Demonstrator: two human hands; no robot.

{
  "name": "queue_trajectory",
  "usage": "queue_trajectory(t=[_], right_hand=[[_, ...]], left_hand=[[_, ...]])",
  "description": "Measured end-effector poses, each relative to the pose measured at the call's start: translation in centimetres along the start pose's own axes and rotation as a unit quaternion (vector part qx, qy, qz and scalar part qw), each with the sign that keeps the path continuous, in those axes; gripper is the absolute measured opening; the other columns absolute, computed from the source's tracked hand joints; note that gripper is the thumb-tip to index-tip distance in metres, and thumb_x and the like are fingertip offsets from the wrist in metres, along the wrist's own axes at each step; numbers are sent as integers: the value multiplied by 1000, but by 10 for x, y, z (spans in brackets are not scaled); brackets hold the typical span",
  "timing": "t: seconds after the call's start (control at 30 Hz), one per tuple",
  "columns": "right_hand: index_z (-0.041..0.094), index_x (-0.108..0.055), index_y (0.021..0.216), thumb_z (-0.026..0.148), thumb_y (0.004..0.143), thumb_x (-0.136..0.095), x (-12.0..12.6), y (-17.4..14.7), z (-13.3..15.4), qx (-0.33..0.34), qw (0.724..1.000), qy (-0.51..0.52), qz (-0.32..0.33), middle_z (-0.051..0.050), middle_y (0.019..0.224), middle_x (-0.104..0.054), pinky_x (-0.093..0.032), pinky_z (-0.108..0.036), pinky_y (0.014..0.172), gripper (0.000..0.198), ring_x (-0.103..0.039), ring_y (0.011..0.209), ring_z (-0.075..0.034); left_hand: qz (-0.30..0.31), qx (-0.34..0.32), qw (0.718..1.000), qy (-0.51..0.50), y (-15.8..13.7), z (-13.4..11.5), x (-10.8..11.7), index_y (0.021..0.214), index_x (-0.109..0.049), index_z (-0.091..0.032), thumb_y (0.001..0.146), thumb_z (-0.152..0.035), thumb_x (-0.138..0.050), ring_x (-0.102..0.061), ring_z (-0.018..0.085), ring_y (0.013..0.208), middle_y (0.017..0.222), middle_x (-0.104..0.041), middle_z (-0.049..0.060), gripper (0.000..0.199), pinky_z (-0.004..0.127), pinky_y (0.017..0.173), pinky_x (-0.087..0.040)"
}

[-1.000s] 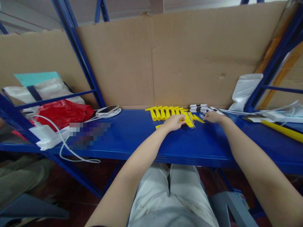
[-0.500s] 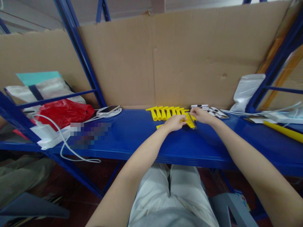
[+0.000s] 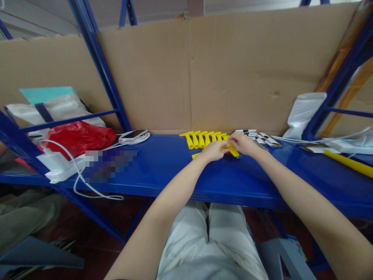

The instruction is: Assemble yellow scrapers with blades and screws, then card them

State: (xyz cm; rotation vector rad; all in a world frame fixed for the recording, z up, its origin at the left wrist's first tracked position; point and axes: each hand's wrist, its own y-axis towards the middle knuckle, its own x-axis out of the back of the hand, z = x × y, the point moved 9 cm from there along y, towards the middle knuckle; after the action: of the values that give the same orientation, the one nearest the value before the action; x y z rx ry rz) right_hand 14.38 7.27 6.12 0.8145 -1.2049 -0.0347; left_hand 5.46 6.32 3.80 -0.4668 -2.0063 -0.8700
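My left hand (image 3: 215, 151) is closed around a yellow scraper (image 3: 234, 151), a T-shaped plastic tool whose wide head slants toward me. Fingers of my right hand (image 3: 242, 143) are pinched on the upper end of that same head, and they cover part of it. Just behind my left hand, several matching yellow scrapers (image 3: 196, 140) stand in a row with their hollow handles toward me. Another yellow piece (image 3: 196, 155) peeks out beside my left wrist, mostly hidden by it.
Small black-and-white packets (image 3: 266, 139) lie to the right of my hands. A phone (image 3: 134, 134) rests on a coiled white cable at left, near a red bag (image 3: 81, 138) and a white power strip (image 3: 62, 173). Cardboard (image 3: 227, 74) walls the back of the blue shelf (image 3: 163, 163).
My right hand has shifted slightly left and closer to my left hand, now covering more of the held scraper's head and its edge. My left hand has hardly moved.
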Motion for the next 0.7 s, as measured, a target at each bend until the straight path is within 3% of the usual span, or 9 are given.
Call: queue_trajectory(t=[0.4, 0.7], right_hand=[[17, -73, 81, 12, 74, -44, 7, -4, 20, 25, 992, -95, 79, -7, 77, -65, -40, -25, 67, 30, -56, 70, -16], [17, -74, 73, 15, 77, -43, 9, -5, 11, -4, 989, -118, 87, -8, 77, -67, -41, -25, 67, 32, -57, 71, -17]], left_hand=[[5, -1, 1000, -5, 0, 0, -1, 104, -66, -20, 85, -22, -55, -62, 21, 103, 108, -70, 6, 22, 36, 92, -47], [4, -4, 1000, 3, 0, -3, 0, 105, -65, -21, 86, -22, -54, -62, 21, 104, 110, -69, 4, 22, 34, 90, -47]])
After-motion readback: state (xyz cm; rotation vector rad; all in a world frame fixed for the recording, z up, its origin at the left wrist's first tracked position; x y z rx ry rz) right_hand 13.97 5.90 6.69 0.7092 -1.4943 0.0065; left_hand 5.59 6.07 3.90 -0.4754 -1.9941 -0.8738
